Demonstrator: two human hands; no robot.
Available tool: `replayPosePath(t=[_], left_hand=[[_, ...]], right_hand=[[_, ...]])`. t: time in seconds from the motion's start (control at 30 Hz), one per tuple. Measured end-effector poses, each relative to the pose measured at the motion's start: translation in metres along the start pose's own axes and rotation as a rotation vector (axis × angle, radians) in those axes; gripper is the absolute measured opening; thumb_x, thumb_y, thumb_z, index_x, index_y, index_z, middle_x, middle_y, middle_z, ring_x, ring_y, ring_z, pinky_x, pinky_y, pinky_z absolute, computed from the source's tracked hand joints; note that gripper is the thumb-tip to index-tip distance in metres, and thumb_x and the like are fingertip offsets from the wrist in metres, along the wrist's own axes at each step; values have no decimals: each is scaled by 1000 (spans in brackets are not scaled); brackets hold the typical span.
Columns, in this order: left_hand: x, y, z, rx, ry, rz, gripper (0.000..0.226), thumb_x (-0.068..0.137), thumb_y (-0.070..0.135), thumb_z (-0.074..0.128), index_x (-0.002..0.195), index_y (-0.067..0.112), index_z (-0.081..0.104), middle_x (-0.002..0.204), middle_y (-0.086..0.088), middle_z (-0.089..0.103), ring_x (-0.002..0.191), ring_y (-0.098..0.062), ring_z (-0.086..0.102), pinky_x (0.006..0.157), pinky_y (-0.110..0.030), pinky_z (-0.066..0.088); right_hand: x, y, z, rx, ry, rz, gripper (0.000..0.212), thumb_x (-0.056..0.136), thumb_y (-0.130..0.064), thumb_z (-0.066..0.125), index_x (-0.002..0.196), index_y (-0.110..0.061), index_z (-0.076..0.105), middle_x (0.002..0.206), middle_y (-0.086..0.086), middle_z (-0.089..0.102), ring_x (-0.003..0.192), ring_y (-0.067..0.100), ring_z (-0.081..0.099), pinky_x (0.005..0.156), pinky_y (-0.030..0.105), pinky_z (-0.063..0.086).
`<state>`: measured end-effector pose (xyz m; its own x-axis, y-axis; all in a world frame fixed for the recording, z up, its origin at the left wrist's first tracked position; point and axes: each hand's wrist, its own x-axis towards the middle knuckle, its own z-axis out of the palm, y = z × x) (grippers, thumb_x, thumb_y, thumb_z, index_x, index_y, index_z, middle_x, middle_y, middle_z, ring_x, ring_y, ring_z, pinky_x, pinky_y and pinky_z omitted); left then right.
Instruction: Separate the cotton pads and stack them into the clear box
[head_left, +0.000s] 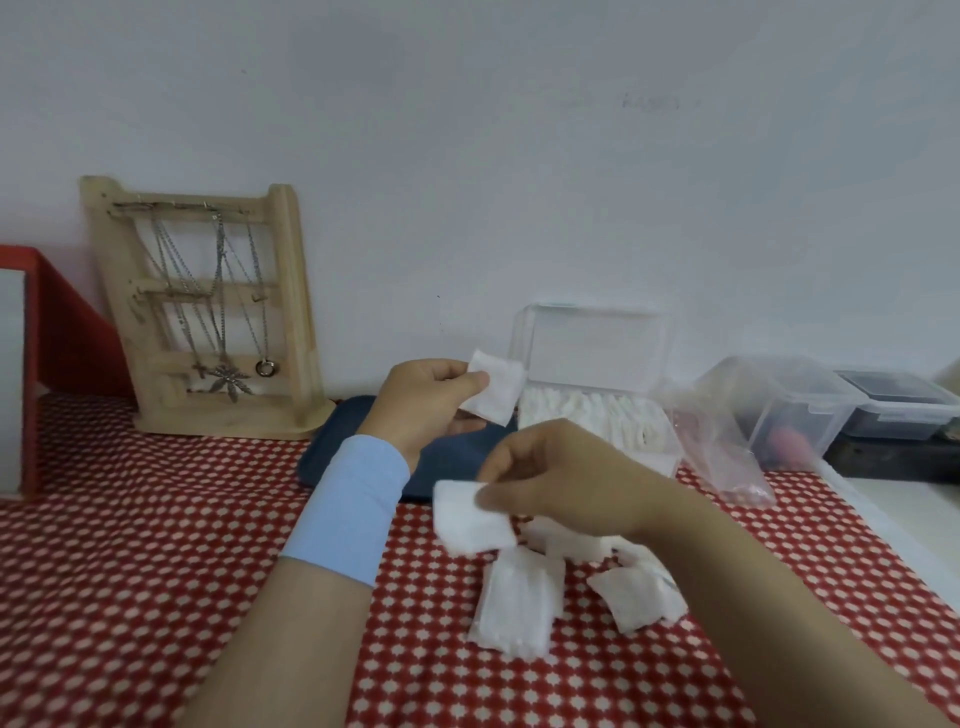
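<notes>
1. Holding one pad in each hand, that's you. Your left hand (431, 402) pinches a square white cotton pad (496, 387) btw thumb & fingers. It is up in the air, just in front of the clear plastic box (655, 453).
2. Your right hand (563, 480) has its fingers curled on a second white cotton pad (470, 519), low over the red cloth with white dots (156, 571).
3. The 2 held pads are apart, not touching.
4. The box sits at the back by the wall, w/ its lid (597, 343) standing up & open. Inside is a row of white pads (587, 410), packed on edge.
5. More loose white pads (519, 597) lie on the cloth under & near your right hand. Some overlap.
6. A dark blue tray (337, 447) lies under your left hand, just left of the box.
7. Your left wrist has a light blue band (348, 512).
8. A wooden stand w/ hanging chains (208, 312) is at the wall, back left.
9. A crumpled clear bag (727, 452) & clear tubs (795, 410) sit right of the box.
</notes>
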<state>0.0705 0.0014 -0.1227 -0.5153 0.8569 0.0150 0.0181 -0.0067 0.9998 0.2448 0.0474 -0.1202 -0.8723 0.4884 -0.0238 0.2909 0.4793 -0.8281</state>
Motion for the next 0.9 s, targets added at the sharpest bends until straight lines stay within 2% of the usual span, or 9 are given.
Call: replayPosePath(t=[0.1, 0.23, 0.3, 0.37, 0.47, 0.57, 0.67, 0.77, 0.9], left_hand=[[2, -2, 2, 29, -31, 0, 7, 95, 15, 69, 94, 13, 76, 96, -7, 79, 90, -22, 77, 76, -30, 63], [0, -5, 15, 66, -69, -14, 10, 94, 16, 71, 97, 10, 78, 99, -6, 78, 93, -21, 75, 76, -31, 63], [-3, -6, 24, 44, -111, -32, 12, 94, 16, 71, 98, 9, 78, 98, -6, 79, 95, -21, 75, 78, -32, 63], [-6, -7, 32, -9, -155, -62, 15, 94, 16, 70, 104, 7, 77, 100, -8, 79, 97, -22, 75, 81, -34, 63], [-10, -7, 41, -107, -225, -117, 22, 95, 18, 69, 111, 4, 74, 103, -10, 78, 96, -22, 76, 76, -31, 62], [-11, -8, 46, -150, -245, -147, 22, 96, 18, 68, 110, 2, 74, 102, -13, 78, 95, -25, 76, 74, -31, 63], [-11, -9, 49, -125, -244, -149, 19, 94, 14, 69, 108, 2, 75, 103, -14, 78, 95, -26, 76, 74, -34, 63], [-12, -10, 52, -103, -265, -157, 24, 96, 15, 67, 113, 0, 72, 106, -17, 77, 97, -29, 76, 82, -42, 63], [-12, -10, 53, -124, -335, -158, 31, 101, 20, 60, 121, -2, 68, 115, -20, 73, 106, -32, 72, 94, -49, 58]], right_hand=[[-3, 1, -17, 124, 108, 19, 6, 90, -10, 73, 87, -14, 75, 73, -4, 71, 66, 8, 65, 68, 23, 56], [-8, 7, -40, 152, 269, 30, 22, 95, -6, 62, 92, -23, 76, 80, -6, 70, 63, 6, 60, 59, 25, 49], [-10, 10, -50, 190, 316, 15, 23, 94, -5, 65, 104, -23, 75, 74, -10, 68, 56, 2, 55, 55, 21, 46], [-10, 13, -55, 192, 380, 10, 33, 88, -5, 74, 115, -24, 72, 69, -14, 65, 54, 0, 57, 53, 16, 45], [-8, 19, -61, 127, 480, 20, 40, 82, -6, 81, 116, -25, 71, 65, -18, 66, 55, -2, 60, 52, 10, 43], [-9, 21, -68, 29, 508, 10, 34, 84, -11, 80, 112, -30, 75, 80, -15, 70, 68, -6, 64, 60, 9, 48], [-13, 19, -73, 5, 485, -40, 35, 85, -12, 80, 115, -31, 75, 92, -5, 74, 83, 0, 69, 74, 12, 54], [-10, 17, -69, -34, 430, -62, 40, 84, -12, 81, 118, -31, 72, 91, -8, 75, 78, -2, 68, 71, 12, 51], [-6, 21, -68, -176, 476, -42, 43, 82, -18, 82, 119, -36, 69, 95, -16, 68, 70, -6, 58, 63, 8, 45]])
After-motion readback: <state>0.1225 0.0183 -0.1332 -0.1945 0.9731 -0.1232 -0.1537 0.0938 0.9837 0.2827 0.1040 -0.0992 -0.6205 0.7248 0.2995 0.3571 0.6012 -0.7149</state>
